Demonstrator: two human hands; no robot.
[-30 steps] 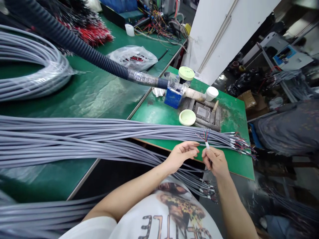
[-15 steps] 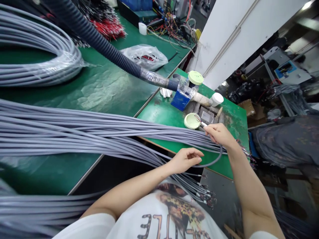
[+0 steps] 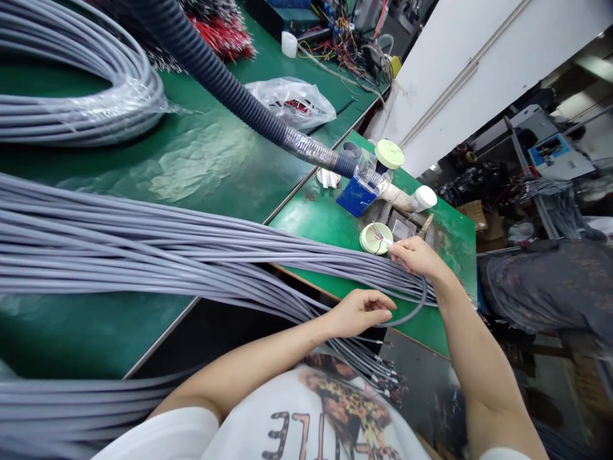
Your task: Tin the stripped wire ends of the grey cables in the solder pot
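Note:
My right hand (image 3: 416,257) pinches the end of a grey cable (image 3: 416,313), whose thin coloured wires fan out over a pale yellow-green cup (image 3: 368,241). From that hand the cable loops down towards my left hand (image 3: 366,311). The left hand is half curled, with its thumb and fingers apart and nothing visible between them. Just behind both hands runs a thick bundle of grey cables (image 3: 230,239) across the bench. Past the cup stands a small metal device (image 3: 403,229) on the green board.
A ribbed black hose (image 3: 249,115) with a blue box (image 3: 357,195) at its end arches over the bench. A coiled grey cable (image 3: 115,108) lies at the far left, a plastic bag (image 3: 292,102) behind. A person's dark clothing (image 3: 546,287) shows at right.
The view has shifted slightly. The wire ends in my right hand have moved left and down, further over the cup. My left hand has kept its half-curled shape.

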